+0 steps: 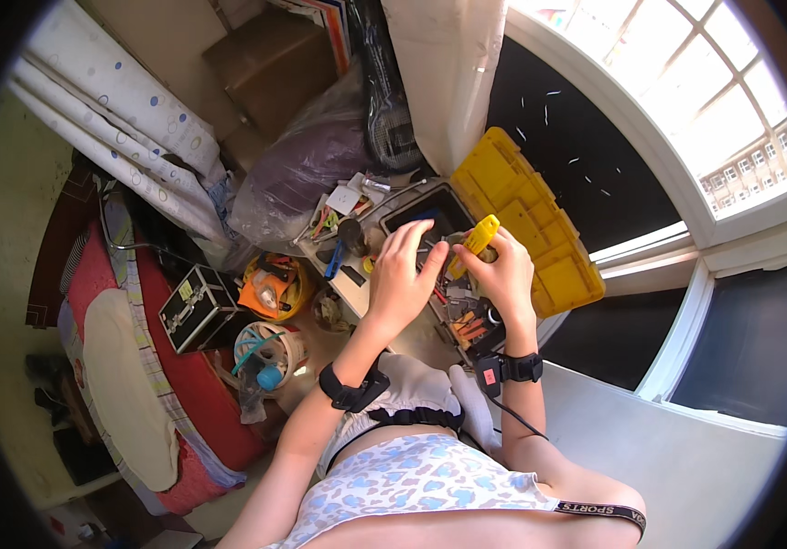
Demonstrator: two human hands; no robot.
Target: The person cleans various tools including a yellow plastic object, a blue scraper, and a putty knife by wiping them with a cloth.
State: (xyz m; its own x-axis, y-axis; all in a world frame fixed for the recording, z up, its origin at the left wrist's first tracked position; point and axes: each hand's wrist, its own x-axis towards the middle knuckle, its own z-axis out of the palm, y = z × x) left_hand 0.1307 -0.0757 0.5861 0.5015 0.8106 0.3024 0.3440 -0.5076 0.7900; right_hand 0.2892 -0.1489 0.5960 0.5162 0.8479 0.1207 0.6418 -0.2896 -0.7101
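Observation:
My right hand (503, 271) is closed around a yellow plastic-handled tool (481, 235), its kind unclear. To its left, my left hand (404, 271) is raised with thumb and fingers apart and nothing in it. Under both hands lies an open toolbox holding pliers-like tools, orange-handled pieces (469, 326) and other small parts. The box's yellow lid (537, 226) leans back on the right. A blue-handled tool (334, 261) rests on the table (345, 288) left of my left hand, near a dark round object (351, 237).
Left of the table stand a yellow bucket (304, 288) with an orange item, a white bucket (292, 353) and a black case (199, 307). A plastic-wrapped bundle (304, 165) and racket bag (390, 130) lie beyond. The window (695, 89) is at right.

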